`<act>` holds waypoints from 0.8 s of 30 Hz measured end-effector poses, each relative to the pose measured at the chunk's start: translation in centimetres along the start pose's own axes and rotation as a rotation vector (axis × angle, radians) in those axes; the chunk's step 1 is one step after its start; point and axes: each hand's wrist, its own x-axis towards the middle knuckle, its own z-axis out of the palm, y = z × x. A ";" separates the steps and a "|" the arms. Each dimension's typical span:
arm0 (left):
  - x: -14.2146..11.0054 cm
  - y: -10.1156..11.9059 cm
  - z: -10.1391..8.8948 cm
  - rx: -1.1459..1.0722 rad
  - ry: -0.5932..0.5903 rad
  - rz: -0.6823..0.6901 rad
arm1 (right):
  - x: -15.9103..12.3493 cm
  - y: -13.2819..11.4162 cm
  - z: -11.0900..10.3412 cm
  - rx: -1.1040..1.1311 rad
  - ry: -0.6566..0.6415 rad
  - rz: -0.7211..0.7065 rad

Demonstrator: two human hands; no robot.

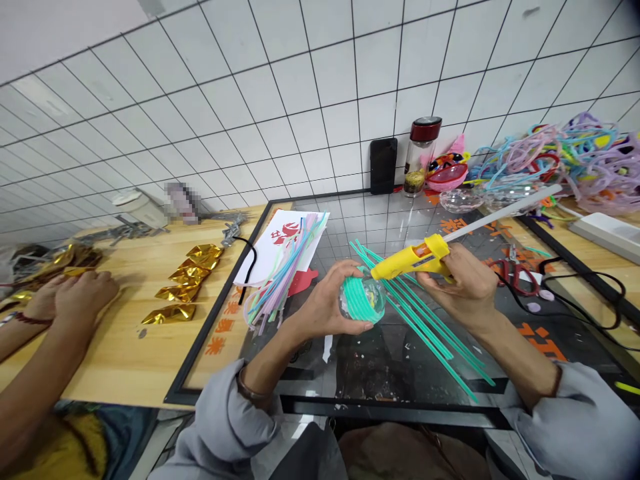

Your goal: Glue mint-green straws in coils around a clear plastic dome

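My left hand (327, 301) is wrapped round a clear plastic ball (376, 298), part of which is covered by rows of green pipe cleaner (357, 300). In my right hand (465, 287) is a yellow hot glue gun (410, 259), its nozzle at the top of the ball; whether the tip touches cannot be made out. A long translucent glue stick (500, 212) juts from the gun's back end. Several loose green pipe cleaners (425, 327) lie on the glass-topped board under both hands.
Pastel pipe cleaners (283, 277) lie on white paper (250, 263) at left. Red-handled scissors (520, 277) and a black cord (595, 323) lie right. Behind stand a phone (383, 165) and glass bottle (420, 160). A co-worker's hands (75, 297) rest near gold foil strips (193, 273).
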 end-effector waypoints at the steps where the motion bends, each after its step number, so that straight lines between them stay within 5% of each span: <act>1: 0.0 0.0 0.0 -0.001 0.000 -0.001 | 0.0 0.1 0.0 0.001 -0.003 -0.004; 24: -0.2 -0.2 0.1 -0.008 -0.009 -0.021 | 0.1 0.2 -0.3 0.000 -0.039 -0.031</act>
